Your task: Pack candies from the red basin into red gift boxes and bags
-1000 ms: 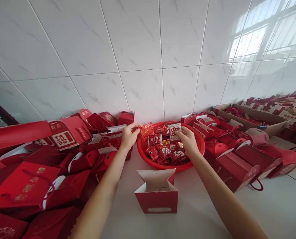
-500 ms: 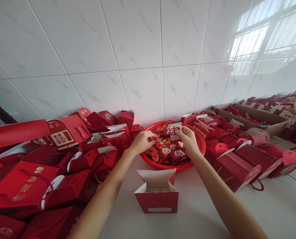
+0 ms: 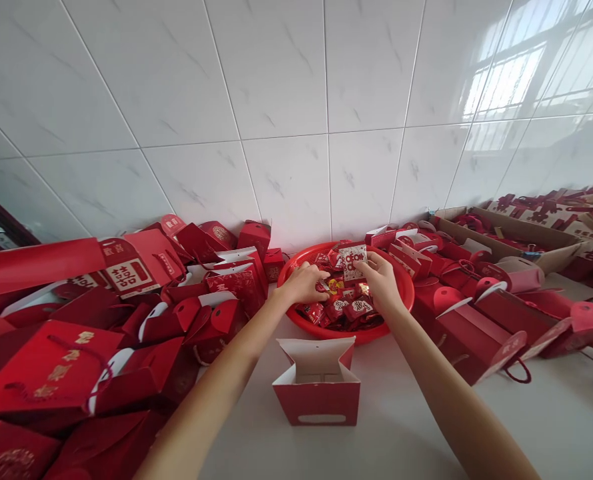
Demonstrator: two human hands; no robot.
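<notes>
My right hand [image 3: 382, 281] pinches a small white packet [image 3: 351, 264] with red double-happiness print, held up over the right part of a red plastic basket [image 3: 407, 293]. In the basket lies a heap of wrapped candies [image 3: 357, 308], mostly in red wrappers. My left hand [image 3: 302, 284] reaches in over the basket's left side with its fingers curled down among the candies. What lies between those fingers is too small to make out. Before the basket a red paper box [image 3: 324, 403] stands upright with its top spread open, showing a white inside.
Piled on the left are several red gift boxes [image 3: 51, 367] with cord handles. More red boxes [image 3: 481, 333] lie to the right, in front of a cardboard carton [image 3: 551, 257] at the back. A white tiled wall [image 3: 286, 180] rises behind the light tabletop [image 3: 401, 413].
My left hand has moved right and deeper among the candies. The right hand keeps the white packet in nearly the same place. The whole view has shifted slightly.
</notes>
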